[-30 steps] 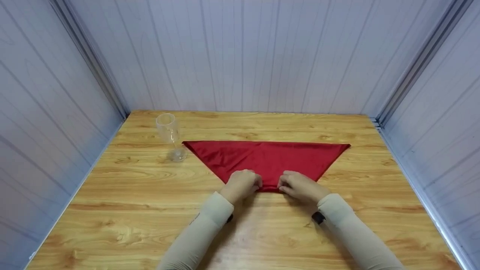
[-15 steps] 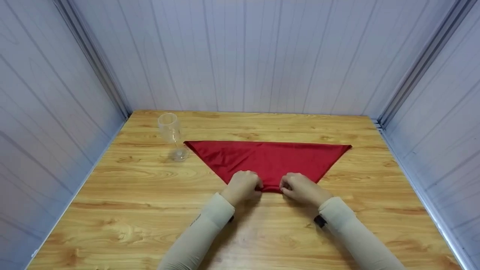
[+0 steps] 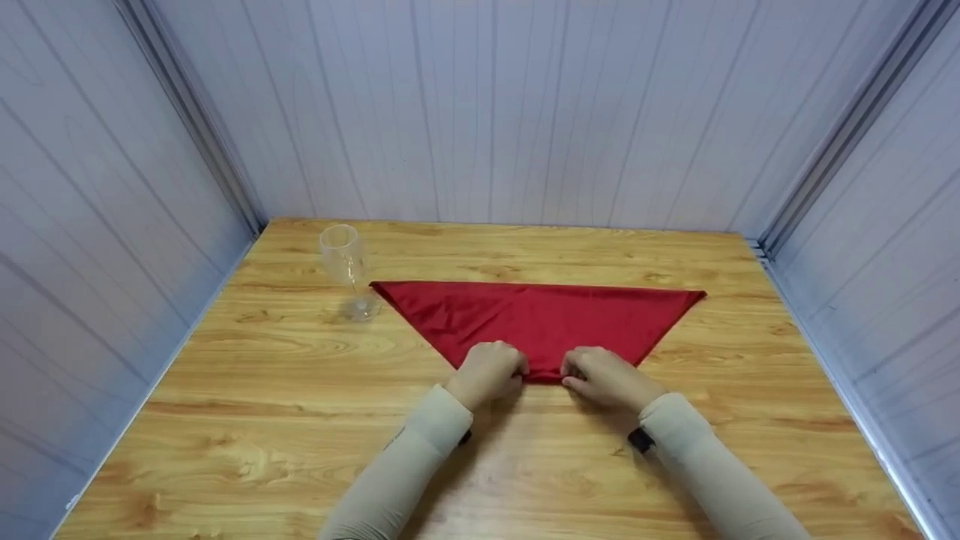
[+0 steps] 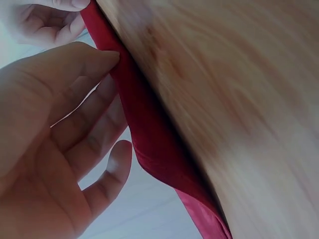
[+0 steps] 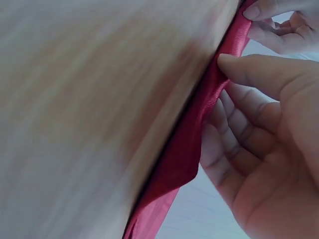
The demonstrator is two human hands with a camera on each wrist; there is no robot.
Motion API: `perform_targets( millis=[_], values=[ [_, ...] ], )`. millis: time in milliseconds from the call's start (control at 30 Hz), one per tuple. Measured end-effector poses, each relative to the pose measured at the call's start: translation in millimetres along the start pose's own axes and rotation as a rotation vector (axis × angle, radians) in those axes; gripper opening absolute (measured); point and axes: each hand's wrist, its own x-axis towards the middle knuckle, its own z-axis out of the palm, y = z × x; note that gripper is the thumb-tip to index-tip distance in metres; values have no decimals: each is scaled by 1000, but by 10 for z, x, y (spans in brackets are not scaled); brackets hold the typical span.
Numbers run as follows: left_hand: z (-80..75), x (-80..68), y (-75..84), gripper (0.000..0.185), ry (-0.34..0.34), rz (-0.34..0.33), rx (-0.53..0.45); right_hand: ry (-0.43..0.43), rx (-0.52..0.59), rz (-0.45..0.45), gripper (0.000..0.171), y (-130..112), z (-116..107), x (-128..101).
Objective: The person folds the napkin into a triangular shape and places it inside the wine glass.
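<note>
A red napkin [image 3: 536, 319] lies on the wooden table [image 3: 247, 420] as a wide triangle, long edge away from me. Its near tip is turned up into a narrow fold. My left hand [image 3: 491, 371] pinches the left end of that fold and my right hand [image 3: 600, 375] the right end, a short gap apart. In the left wrist view the thumb [image 4: 75, 64] presses the red fold [image 4: 154, 144] against the curled fingers. The right wrist view has my right hand [image 5: 234, 99] holding the red fold [image 5: 184, 149] in the same way.
An empty clear stemmed glass [image 3: 345, 262] stands upright at the table's far left, just beside the napkin's left corner. Pale panelled walls [image 3: 487, 112] close in the table on the left, back and right.
Almost nothing: both hands keep their pinch on the napkin's near fold, and only the view has shifted slightly.
</note>
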Motion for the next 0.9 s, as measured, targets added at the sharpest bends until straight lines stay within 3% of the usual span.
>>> perform_targets(
  millis=[433,900],
  values=[
    [27,31,3,18,-122,-85,12,-56,72,-6,7,102,-34,57],
    [29,73,-53,16,-147,-136,-90,-36,121,31,5,114,-62,81]
  ],
)
